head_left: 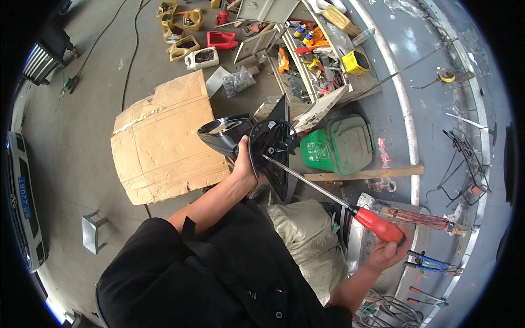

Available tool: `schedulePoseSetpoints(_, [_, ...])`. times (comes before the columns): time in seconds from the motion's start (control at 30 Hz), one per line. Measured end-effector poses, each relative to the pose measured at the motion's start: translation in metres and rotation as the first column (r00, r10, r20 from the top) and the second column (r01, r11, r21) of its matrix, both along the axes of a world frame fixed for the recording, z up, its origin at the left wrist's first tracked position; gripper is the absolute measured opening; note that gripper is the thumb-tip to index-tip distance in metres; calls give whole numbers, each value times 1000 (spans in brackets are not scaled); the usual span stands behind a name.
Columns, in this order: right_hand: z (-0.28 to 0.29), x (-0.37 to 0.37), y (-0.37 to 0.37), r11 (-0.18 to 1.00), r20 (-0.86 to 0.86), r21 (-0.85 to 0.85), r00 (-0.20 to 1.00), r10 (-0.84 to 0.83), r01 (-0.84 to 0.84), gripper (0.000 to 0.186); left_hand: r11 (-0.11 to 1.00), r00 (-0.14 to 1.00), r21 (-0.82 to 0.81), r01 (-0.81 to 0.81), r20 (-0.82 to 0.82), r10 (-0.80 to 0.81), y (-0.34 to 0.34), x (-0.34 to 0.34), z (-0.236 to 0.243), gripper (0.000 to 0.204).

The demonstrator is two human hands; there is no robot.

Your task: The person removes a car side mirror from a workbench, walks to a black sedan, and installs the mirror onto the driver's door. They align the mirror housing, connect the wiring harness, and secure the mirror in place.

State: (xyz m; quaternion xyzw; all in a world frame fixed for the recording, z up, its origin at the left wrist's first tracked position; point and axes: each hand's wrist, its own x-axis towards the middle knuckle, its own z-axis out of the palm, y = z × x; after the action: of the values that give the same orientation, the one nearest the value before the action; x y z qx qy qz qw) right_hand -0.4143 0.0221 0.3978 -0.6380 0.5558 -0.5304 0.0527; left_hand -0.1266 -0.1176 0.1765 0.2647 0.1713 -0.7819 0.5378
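Note:
A black car side mirror (225, 136) is held up in front of me, its mounting side turned to the right. My left hand (244, 158) grips it from beneath, thumb up along the housing; the other fingers are mostly hidden behind it. A thin black cable hangs in a loop beside that hand. In my right hand (389, 251) is a long screwdriver (377, 223) with a red handle, its butt against the palm. The shaft slants up and left, and its tip meets the mirror's mounting side or lies just in front; I cannot tell which.
A cardboard sheet (164, 136) lies left of the mirror. Beyond stands an open tool cabinet (322, 71), with cut-open canisters (202, 57) nearby. To the right are a green bin (344, 145), a wooden strip (372, 173) and a white pipe (402, 93). A pale sack (311, 235) stands close by.

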Motion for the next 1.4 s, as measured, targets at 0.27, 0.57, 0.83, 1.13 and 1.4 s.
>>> schedulePoseSetpoints(0.27, [33,19,-19,996,-3,-11,996,-92,92,64,996,998,80,47,-38,-44,4,3,27,70])
schedulePoseSetpoints(0.57, [40,4,-28,995,100,-15,990,-100,102,61,999,997,35,33,-72,-31,9,3,19,67])
schedulePoseSetpoints(0.83, [40,23,-43,995,-47,-19,993,-104,103,57,997,996,27,67,-67,-65,13,2,16,69])
schedulePoseSetpoints(1.13, [32,22,-50,993,-133,-59,985,-111,104,53,998,995,5,67,-71,-67,15,2,17,70])
schedulePoseSetpoints(1.4, [28,21,-55,987,-213,-159,975,-58,24,48,997,997,9,74,-38,-74,15,1,16,71])
